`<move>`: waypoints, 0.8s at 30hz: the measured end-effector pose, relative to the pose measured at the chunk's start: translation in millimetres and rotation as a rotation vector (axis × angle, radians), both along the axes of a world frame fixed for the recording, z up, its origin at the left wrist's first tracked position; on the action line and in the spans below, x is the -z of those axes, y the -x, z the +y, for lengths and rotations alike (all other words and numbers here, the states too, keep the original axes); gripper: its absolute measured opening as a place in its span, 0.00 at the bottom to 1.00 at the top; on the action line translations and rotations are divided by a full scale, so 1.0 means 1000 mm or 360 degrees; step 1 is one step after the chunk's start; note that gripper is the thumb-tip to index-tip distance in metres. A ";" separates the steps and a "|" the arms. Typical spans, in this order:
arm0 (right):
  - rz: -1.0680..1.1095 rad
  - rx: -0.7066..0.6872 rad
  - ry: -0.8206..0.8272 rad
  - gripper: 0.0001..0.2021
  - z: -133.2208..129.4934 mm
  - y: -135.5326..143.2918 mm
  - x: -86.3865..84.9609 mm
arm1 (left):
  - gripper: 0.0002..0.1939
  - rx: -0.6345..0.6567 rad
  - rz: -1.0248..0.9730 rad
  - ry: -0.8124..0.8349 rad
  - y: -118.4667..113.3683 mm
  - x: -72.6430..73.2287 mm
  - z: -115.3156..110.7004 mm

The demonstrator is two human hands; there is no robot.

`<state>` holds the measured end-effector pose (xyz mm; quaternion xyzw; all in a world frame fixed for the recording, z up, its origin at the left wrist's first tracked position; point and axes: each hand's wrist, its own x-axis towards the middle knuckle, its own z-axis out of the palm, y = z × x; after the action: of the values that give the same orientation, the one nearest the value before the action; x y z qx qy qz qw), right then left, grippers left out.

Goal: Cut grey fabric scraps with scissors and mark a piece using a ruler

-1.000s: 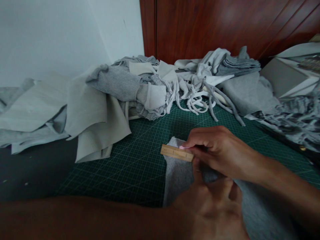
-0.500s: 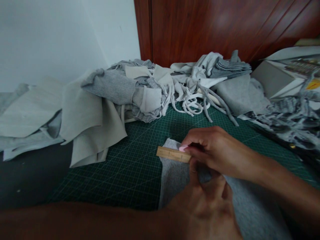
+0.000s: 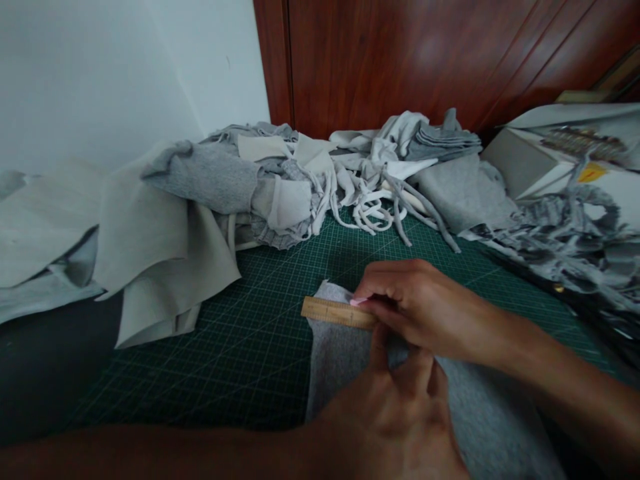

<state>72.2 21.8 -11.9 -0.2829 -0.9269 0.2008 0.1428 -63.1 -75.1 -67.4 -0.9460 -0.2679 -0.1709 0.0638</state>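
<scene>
Wooden ruler: in the head view, flat across the grey cloth, well in from the left edge of the green mat; long axis left to right, right end dipping slightly nearer.
Right hand: thumb and finger pinch a small pink piece at the ruler's far edge; it is the hand nearer that edge.
Left hand: on the cloth, nearer than the ruler, one fingertip by its right end; grip cannot be told.
Fabric scraps: along the mat's far side.
</scene>
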 end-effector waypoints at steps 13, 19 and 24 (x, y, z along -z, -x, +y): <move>-0.0060 -0.0031 -0.0079 0.11 0.004 0.015 -0.003 | 0.17 0.0050 0.0053 0.0082 0.001 -0.009 0.003; -0.0078 -0.0112 -0.0103 0.08 0.011 0.039 -0.003 | 0.17 0.0065 0.0052 0.0038 0.001 -0.010 0.003; -0.0026 -0.0123 -0.0166 0.08 0.014 0.055 0.003 | 0.17 0.0064 0.0049 0.0031 0.001 -0.011 0.004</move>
<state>17.0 35.5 -14.8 -0.2406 -0.9476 0.1552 0.1419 -64.3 -71.5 -56.7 -0.9543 -0.2494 -0.1550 0.0554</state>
